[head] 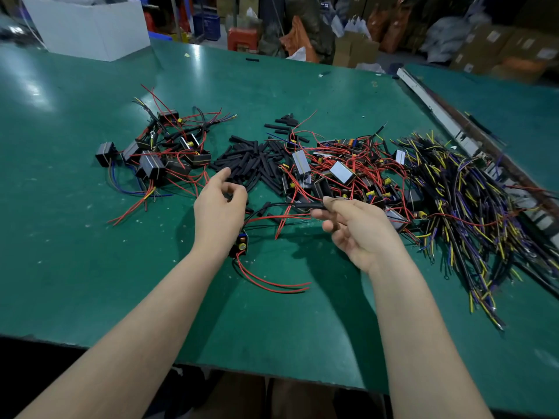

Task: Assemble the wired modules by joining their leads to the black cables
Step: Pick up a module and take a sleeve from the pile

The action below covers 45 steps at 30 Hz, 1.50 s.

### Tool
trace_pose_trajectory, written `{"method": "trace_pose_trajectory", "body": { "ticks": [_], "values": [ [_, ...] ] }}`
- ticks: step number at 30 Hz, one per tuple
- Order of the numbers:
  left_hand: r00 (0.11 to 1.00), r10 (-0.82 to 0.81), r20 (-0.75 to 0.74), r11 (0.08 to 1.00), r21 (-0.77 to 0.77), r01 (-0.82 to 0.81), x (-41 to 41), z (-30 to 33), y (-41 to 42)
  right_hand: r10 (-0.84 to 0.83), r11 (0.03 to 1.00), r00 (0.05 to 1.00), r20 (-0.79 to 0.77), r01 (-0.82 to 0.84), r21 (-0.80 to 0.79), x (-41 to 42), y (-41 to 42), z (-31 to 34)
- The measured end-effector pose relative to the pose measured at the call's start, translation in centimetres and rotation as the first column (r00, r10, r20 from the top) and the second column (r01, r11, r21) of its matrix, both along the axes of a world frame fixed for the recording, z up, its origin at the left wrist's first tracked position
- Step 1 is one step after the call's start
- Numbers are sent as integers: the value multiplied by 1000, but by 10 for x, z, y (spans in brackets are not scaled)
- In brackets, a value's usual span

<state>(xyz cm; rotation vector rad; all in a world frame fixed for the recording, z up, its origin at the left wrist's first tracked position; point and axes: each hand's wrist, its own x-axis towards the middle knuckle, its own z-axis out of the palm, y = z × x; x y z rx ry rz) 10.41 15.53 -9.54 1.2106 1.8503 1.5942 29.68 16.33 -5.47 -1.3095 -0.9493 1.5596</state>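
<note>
Joining step: right hand pinches a black cable; left hand, fingers curled, grip unclear; sleeving likely comes next.

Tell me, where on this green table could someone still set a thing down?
Bare green table runs along the near edge, left of the left forearm, and between the forearms below the loose red wires. The far side by the white box is open too. The middle band is crowded: wired boxes, black tubes, modules, cable bundle.
</note>
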Motion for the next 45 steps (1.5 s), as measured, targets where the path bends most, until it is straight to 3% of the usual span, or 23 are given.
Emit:
{"method": "trace_pose_trajectory", "body": {
  "ticks": [9,13,19,23,27,30,39,45],
  "values": [
    [999,-14,-28,1000,5,14,3,5,-4,-4,977,999,-32,11,212,-10,-4,1],
    [999,-48,-14,999,24,48,3,4,-5,-45,904,995,93,1,428,-16,-8,1],
    [997,-72,-38,997,39,73,5,5,-6,-142,784,988,67,71,617,-24,-15,4],
    [992,-122,-5,991,60,123,7,8,-7,-114,794,993,7,87,602,-27,-15,3],
    [899,-408,159,913,49,405,12,19,-13,-105,839,994,-19,99,536,-23,-10,0],
    [832,-541,120,841,75,536,12,20,-18,-108,859,994,34,76,506,-17,-6,-3],
    [759,-646,78,760,-16,649,8,18,-25,-165,855,983,76,105,508,-11,-2,-6],
    [749,-659,69,747,-51,662,7,14,-24,-223,817,951,212,63,574,-9,-2,-7]
  ]
}}
